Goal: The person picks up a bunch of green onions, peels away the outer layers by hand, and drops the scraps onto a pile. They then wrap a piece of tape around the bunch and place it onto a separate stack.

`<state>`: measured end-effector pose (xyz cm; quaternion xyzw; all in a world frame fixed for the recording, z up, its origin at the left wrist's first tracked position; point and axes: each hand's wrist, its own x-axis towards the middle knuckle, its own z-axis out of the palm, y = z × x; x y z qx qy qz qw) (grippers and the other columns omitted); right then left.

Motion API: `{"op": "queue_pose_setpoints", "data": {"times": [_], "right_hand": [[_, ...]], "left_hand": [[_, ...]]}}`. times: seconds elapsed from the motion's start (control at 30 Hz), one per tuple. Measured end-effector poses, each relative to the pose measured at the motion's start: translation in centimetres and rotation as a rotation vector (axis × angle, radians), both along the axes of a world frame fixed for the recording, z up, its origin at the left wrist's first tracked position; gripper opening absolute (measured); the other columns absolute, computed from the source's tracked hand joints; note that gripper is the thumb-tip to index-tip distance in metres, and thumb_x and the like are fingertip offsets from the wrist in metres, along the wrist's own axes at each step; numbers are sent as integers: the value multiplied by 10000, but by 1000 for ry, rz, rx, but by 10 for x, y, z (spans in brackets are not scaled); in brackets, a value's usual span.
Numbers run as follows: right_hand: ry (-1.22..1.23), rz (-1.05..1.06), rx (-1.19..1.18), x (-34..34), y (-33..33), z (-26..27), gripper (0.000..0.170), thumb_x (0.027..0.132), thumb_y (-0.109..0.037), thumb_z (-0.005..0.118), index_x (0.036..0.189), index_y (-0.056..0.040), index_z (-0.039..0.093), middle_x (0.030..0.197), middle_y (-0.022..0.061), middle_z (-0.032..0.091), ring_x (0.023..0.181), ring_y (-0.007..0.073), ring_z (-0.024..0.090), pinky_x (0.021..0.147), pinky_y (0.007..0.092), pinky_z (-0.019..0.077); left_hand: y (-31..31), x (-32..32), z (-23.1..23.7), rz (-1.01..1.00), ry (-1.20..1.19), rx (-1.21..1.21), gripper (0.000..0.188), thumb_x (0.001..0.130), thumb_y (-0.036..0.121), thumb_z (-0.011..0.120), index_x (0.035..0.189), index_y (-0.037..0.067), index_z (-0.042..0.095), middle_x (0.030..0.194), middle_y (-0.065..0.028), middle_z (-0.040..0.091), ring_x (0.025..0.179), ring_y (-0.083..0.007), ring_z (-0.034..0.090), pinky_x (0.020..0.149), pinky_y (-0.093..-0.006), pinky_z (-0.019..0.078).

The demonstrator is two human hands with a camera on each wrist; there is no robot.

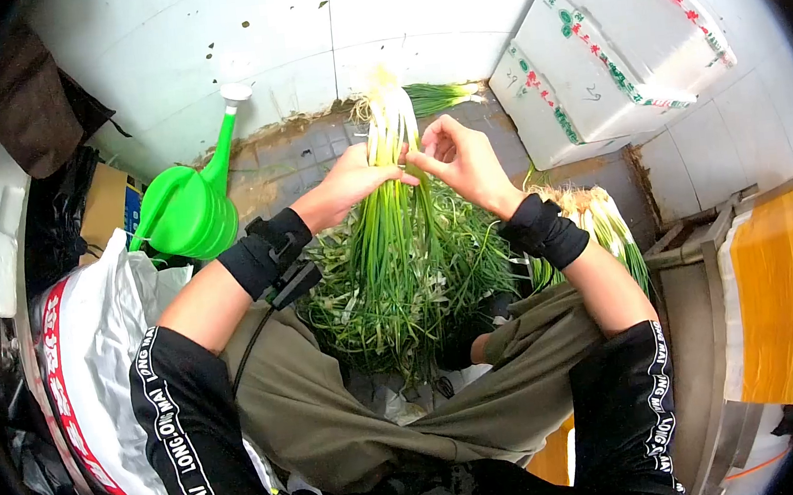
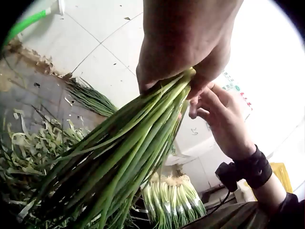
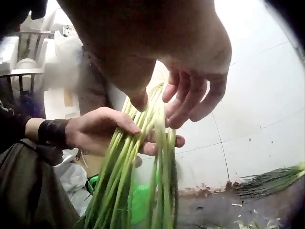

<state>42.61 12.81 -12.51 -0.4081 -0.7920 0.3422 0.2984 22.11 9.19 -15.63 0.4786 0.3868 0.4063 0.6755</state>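
Note:
My left hand [image 1: 352, 180] grips a bunch of scallions [image 1: 398, 214], its pale root ends up and its green leaves hanging down. In the right wrist view, the left thumb lies across the stalks with the fingers behind them. Close beside the bunch is my right hand [image 1: 470, 164], its thumb right at the stalks. Seen from the right wrist, the right hand's fingers [image 3: 190, 95] are loosely bent and apart from the thumb, with stalks showing in the gap. Below the bunch spreads a heap of loose green leaves [image 1: 344, 300].
Tied scallions [image 1: 604, 218] stand at the right. Another bunch of scallions [image 1: 444, 97] lies by the wall. A green watering can [image 1: 188, 210] stands left, near a white plastic sack [image 1: 93, 372]. White foam boxes [image 1: 579, 58] are stacked at the back right.

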Motion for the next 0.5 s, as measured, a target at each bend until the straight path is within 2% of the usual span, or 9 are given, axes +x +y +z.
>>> {"op": "queue_pose_setpoints", "data": {"times": [0.07,0.1,0.13,0.2,0.23,0.3,0.43,0.5], "right_hand": [[-113,-21,92,-2,-2,2,292,825,-231,775,886,-33,570,714,55,603,642,148,592,623,299,501],[-116,-13,125,-3,-1,1,311,797,-250,785,857,-44,560,700,75,596,623,209,605,610,341,503],[-116,-15,123,-2,-1,1,311,797,-250,785,857,-44,560,700,75,596,623,209,605,610,341,503],[-246,-33,238,-2,0,2,280,820,-260,755,841,-51,569,684,97,619,619,257,631,598,370,509],[-247,-32,236,-3,1,1,280,820,-260,755,841,-51,569,684,97,619,619,257,631,598,370,509],[-307,-96,252,-5,2,0,236,842,-249,713,831,-45,595,671,130,645,627,313,653,594,398,513],[-329,-116,271,-8,5,-4,207,853,-220,681,829,-25,617,672,154,662,641,343,666,606,426,522],[-205,-43,265,-9,9,-7,189,852,-189,666,833,-5,625,680,173,665,659,355,672,627,438,532]], "left_hand": [[1,3,-1,-16,5,3,332,909,38,599,1234,-15,556,1167,-72,631,1050,-179,647,921,-318,503],[1,5,-1,-33,9,7,322,909,32,598,1227,-8,565,1156,-63,631,1062,-163,636,923,-311,498],[1,6,-1,-35,9,5,322,909,32,598,1227,-8,565,1156,-63,631,1062,-163,636,923,-311,498],[1,7,-1,-61,182,78,332,910,22,597,1241,13,572,1142,-47,629,1064,-136,612,933,-295,481],[2,7,-4,-61,181,75,332,910,22,597,1241,13,572,1142,-47,629,1064,-136,612,933,-295,481],[3,9,-9,-30,201,95,330,911,28,604,1241,21,582,1132,-35,630,1032,-120,601,933,-278,466],[4,15,-12,54,239,114,319,907,22,606,1224,3,588,1121,-32,631,1021,-106,589,922,-273,467],[6,16,-11,119,345,74,334,902,8,596,1235,-15,581,1131,-44,632,1028,-109,592,909,-276,475]]}}
